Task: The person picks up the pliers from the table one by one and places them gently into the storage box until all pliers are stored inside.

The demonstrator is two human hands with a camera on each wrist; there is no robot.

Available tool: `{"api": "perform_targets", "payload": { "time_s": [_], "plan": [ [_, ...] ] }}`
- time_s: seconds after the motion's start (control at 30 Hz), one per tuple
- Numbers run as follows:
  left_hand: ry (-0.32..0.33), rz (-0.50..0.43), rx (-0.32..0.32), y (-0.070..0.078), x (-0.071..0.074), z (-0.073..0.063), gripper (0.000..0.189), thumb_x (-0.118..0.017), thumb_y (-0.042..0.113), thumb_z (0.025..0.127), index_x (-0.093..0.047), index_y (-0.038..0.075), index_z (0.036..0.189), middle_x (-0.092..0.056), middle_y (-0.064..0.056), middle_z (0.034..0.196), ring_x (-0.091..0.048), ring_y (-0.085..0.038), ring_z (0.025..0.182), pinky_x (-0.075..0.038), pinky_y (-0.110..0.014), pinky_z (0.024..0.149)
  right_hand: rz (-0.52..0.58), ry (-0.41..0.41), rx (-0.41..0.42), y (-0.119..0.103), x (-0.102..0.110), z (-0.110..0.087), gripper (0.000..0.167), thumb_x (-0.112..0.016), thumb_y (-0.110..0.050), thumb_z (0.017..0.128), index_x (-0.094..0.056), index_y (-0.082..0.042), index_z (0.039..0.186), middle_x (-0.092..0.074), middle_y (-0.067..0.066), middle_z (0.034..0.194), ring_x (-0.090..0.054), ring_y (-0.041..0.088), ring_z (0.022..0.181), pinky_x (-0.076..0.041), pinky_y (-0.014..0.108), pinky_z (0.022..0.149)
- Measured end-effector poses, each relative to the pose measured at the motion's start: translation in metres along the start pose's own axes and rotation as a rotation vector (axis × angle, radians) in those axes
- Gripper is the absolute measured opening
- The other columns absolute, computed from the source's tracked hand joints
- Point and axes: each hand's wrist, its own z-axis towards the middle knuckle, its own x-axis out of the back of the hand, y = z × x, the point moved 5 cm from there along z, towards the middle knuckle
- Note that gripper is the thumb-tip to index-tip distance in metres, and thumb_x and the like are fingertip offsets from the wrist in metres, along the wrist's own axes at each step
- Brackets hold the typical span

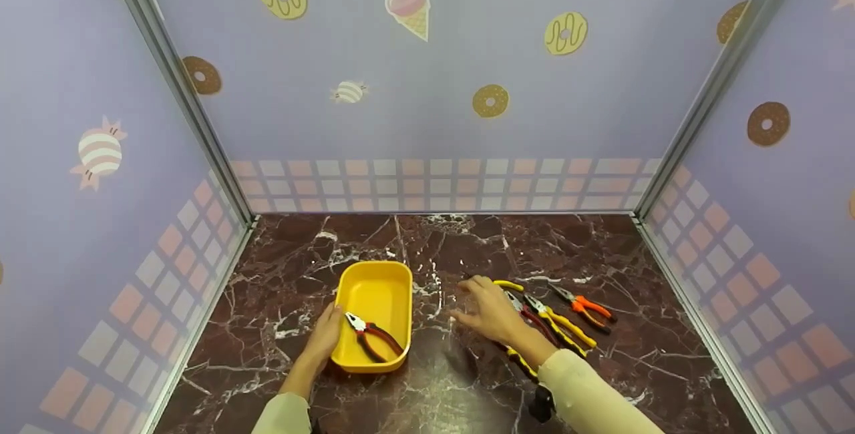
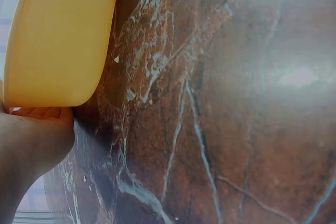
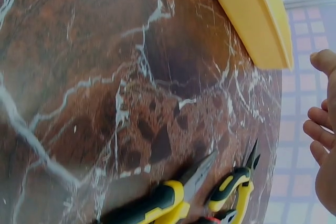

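Observation:
My left hand (image 1: 325,335) holds the left side of a yellow plastic bin (image 1: 373,368); in the left wrist view the fingers go behind the bin's wall (image 2: 63,40). Inside the bin lies a pair of red-and-black combination pliers (image 1: 374,335). My right hand (image 1: 492,310), fingers spread and loosely bent, is above the table just left of several pliers, holding nothing. Partly beneath that arm are yellow-and-black long-nose pliers (image 3: 181,190). A yellow-handled cutting tool (image 3: 236,187) with pointed blades lies beyond them.
Right of my right hand lie dark-red-handled pliers (image 1: 534,317), yellow-and-black pliers (image 1: 561,324) and orange-and-black long-nose pliers (image 1: 582,307). The dark marble-patterned table (image 1: 280,300) is bounded by lilac patterned walls (image 1: 427,127) behind and at both sides.

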Motion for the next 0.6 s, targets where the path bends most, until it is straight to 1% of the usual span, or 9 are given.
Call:
{"api": "perform_targets", "payload": {
  "time_s": [0.13, 0.23, 0.37, 0.4, 0.47, 0.53, 0.6],
  "plan": [
    [0.018, 0.008, -0.014, -0.001, 0.001, -0.002, 0.057, -0.029, 0.028, 0.118, -0.029, -0.008, 0.161, -0.039, -0.035, 0.159, -0.04, -0.048, 0.145, -0.027, -0.06, 0.124, 0.003, -0.023, -0.044, 0.01, 0.003, -0.002, 0.048, -0.086, -0.038, 0.091, -0.07, -0.011, 0.127, -0.063, -0.001, 0.107, -0.06, 0.018, 0.096, -0.055, 0.039, 0.082],
    [0.022, 0.005, -0.007, -0.003, 0.002, -0.003, 0.057, -0.03, 0.028, 0.118, -0.028, -0.008, 0.162, -0.039, -0.035, 0.159, -0.04, -0.048, 0.144, -0.027, -0.06, 0.123, 0.003, -0.034, -0.061, 0.016, 0.004, -0.005, 0.046, -0.084, -0.039, 0.092, -0.07, -0.012, 0.126, -0.063, -0.002, 0.106, -0.061, 0.019, 0.096, -0.054, 0.04, 0.08],
    [0.02, -0.015, 0.011, -0.005, 0.0, -0.003, 0.058, -0.03, 0.028, 0.118, -0.026, -0.009, 0.163, -0.035, -0.034, 0.162, -0.037, -0.047, 0.147, -0.025, -0.059, 0.125, -0.005, -0.003, -0.06, 0.024, 0.007, -0.009, 0.043, -0.085, -0.035, 0.091, -0.071, -0.009, 0.122, -0.065, 0.003, 0.107, -0.062, 0.024, 0.098, -0.054, 0.045, 0.083],
    [0.019, -0.012, 0.01, -0.005, 0.0, -0.003, 0.058, -0.03, 0.028, 0.118, -0.026, -0.009, 0.162, -0.035, -0.035, 0.162, -0.038, -0.048, 0.147, -0.025, -0.059, 0.125, -0.012, 0.009, -0.059, 0.026, 0.008, -0.01, 0.043, -0.086, -0.034, 0.09, -0.071, -0.009, 0.121, -0.066, 0.004, 0.107, -0.062, 0.025, 0.099, -0.054, 0.046, 0.083],
    [0.022, -0.009, 0.014, -0.005, -0.001, -0.002, 0.058, -0.03, 0.027, 0.118, -0.025, -0.009, 0.163, -0.033, -0.034, 0.163, -0.035, -0.048, 0.149, -0.023, -0.059, 0.126, -0.021, 0.037, -0.053, 0.03, 0.011, -0.011, 0.043, -0.087, -0.033, 0.088, -0.071, -0.006, 0.119, -0.066, 0.006, 0.107, -0.062, 0.027, 0.1, -0.054, 0.048, 0.085],
    [0.025, 0.01, 0.016, -0.003, 0.0, -0.001, 0.059, -0.03, 0.028, 0.117, -0.024, -0.011, 0.162, -0.03, -0.035, 0.164, -0.03, -0.049, 0.151, -0.02, -0.059, 0.126, -0.025, 0.058, -0.056, 0.035, 0.014, -0.01, 0.045, -0.088, -0.032, 0.087, -0.072, -0.004, 0.118, -0.067, 0.006, 0.107, -0.063, 0.028, 0.101, -0.054, 0.05, 0.085],
    [0.024, 0.028, 0.008, 0.0, 0.0, -0.001, 0.06, -0.03, 0.028, 0.117, -0.023, -0.012, 0.162, -0.029, -0.036, 0.164, -0.029, -0.05, 0.152, -0.019, -0.06, 0.126, -0.026, 0.077, -0.051, 0.04, 0.016, -0.01, 0.045, -0.088, -0.03, 0.086, -0.072, -0.002, 0.117, -0.067, 0.007, 0.105, -0.062, 0.029, 0.098, -0.054, 0.051, 0.084]
  ]
}}
